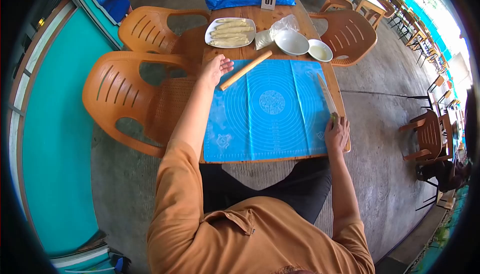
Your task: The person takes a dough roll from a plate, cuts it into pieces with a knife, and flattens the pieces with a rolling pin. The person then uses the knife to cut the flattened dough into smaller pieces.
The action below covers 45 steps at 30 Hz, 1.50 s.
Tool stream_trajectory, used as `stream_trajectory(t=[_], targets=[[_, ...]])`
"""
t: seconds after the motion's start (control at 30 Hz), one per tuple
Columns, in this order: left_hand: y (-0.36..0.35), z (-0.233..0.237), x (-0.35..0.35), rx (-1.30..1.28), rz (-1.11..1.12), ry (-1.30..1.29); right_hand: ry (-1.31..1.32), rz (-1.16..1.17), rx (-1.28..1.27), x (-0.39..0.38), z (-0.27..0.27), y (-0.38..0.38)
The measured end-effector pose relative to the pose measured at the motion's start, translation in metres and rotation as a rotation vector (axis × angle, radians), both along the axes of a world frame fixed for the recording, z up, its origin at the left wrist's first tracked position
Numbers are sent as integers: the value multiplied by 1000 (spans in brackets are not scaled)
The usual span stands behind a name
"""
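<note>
Blue mat (230,119): one, printed with pale rings, two crease lines down it, spread on a wooden table (242,53); landmark for all entries.

Left hand (217,70): at the mat's far left corner, raised, fingers loosely parted, nothing visible in it.

Right hand (337,133): at the mat's right edge, fingers at the handle of the knife; cannot tell whether they close around it.

Knife (327,94): one, along the mat's right edge, blade pointing to the far side.

Rolling pin (246,70): one, wooden, slanting across the mat's far edge, left of its middle.

Beyond the mat's far edge, left to right: white plate (253,30) bearing pale rolls (230,31); clear plastic bag (286,23); white bowl (292,41); small dish (311,44) containing pale liquid.
</note>
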<state>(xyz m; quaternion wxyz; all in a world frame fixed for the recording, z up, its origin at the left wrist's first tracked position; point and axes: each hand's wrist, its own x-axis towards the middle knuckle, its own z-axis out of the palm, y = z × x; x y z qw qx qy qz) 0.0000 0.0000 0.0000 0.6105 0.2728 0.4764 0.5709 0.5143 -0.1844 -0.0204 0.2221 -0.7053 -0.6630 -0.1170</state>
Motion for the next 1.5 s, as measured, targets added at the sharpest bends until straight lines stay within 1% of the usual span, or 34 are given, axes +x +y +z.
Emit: stream_trajectory(t=[0.07,0.1,0.17,0.27,0.4,0.47,0.5,0.57,0.6,0.77,0.83,0.97,1.17,1.3,1.37,1.4,1.43,1.5], targets=[[16,-17,16,-104,117,-144,-42,8,12,10,5,-21],[63,5,-9,-76,114,-97,6,4,39,-21,-6,17],[74,-1,7,-143,269,-90,-18,22,57,-13,1,10],[91,-4,13,-190,309,-114,-13,18,46,-9,1,9],[109,-10,13,-195,281,-158,-5,3,5,-11,5,9],[114,-15,11,-114,257,-208,2,21,4,-10,6,10],[116,-12,14,-119,254,-208,2,17,0,-11,7,11],[112,-2,22,-115,284,-147,4,16,3,-12,8,9],[112,-1,24,-110,308,-165,6,7,0,-12,8,9],[130,-11,20,-134,326,-219,21,0,-10,-12,8,10],[142,-19,15,-123,371,-238,22,-3,-6,-13,8,11],[154,-20,11,-117,416,-218,37,0,-4,-13,10,9],[173,-30,2,-146,419,-201,50,-3,-17,-14,12,9],[167,-15,8,-167,481,-159,44,-8,-21,-13,8,10],[165,-14,2,-126,459,-200,20,-9,-7,-12,8,10],[160,-17,2,-55,458,-149,22,-7,-12,-12,7,10],[157,-16,-2,-59,461,-146,32,0,-14,-10,6,10],[146,-6,-15,-73,387,-122,50,12,-21,-10,5,8]])
